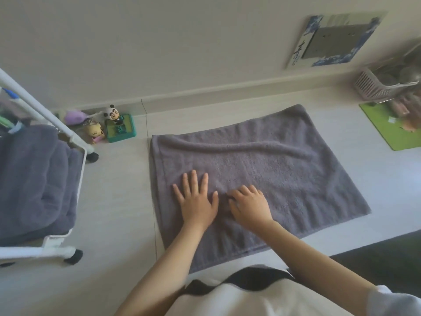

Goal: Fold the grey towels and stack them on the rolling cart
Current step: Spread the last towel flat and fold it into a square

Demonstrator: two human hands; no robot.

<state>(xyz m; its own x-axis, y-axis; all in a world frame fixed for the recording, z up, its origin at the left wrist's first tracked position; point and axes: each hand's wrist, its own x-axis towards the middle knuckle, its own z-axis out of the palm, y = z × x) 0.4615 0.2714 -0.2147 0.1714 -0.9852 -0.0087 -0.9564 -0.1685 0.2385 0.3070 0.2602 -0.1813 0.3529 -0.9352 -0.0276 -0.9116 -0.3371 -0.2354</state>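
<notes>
At the far left stands a white metal rolling cart [78, 185] on black castors, its tray holding a pile of folded grey terry towels [34, 179]. Just beyond the cart's far corner, against the pale wall, sits a cluster of small toys: a purple plush [74, 116], a yellow cartoon figure [94, 132] and a panda figurine [114, 116] on a green square base [120, 130]. In the middle of the light floor a grey rectangular terry towel [284, 169] lies spread flat, with a long ridge wrinkling its far half. The person's left hand [197, 199] rests palm down on the towel's near-left part, fingers straight and spread. Just to its right, the right hand [250, 205] presses on the cloth with fingers bent and close together; whether they pinch fabric cannot be told. Far right, a blue-and-white framed picture [335, 39] leans on the wall, above a pale slatted plastic basket [376, 84] and a green flat mat [391, 126].
</notes>
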